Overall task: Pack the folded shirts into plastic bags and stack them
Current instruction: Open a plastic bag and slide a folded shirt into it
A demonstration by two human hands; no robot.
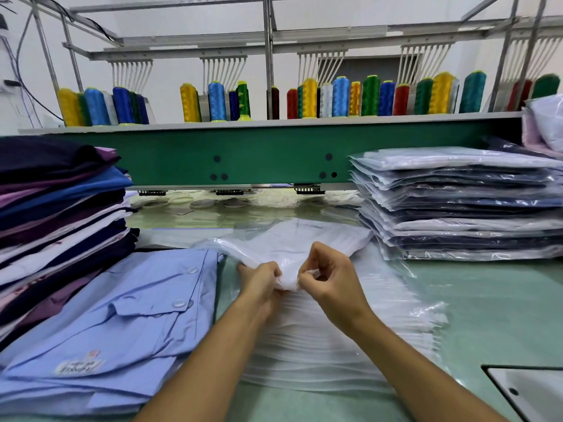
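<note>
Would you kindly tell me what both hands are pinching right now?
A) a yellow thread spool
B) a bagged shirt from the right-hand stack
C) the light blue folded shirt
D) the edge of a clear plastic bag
D: the left hand and right hand both pinch the crumpled edge of the clear plastic bag, raised above the pile of empty bags.

The pale green table (487,300) is carrying a pile of empty plastic bags (320,345) lying beneath the fingers (274,271). A folded light blue shirt (122,315) is lying just left of them, a tall stack of folded shirts (61,208) farther left, and a stack of bagged shirts (457,208) to their right and beyond.
</note>
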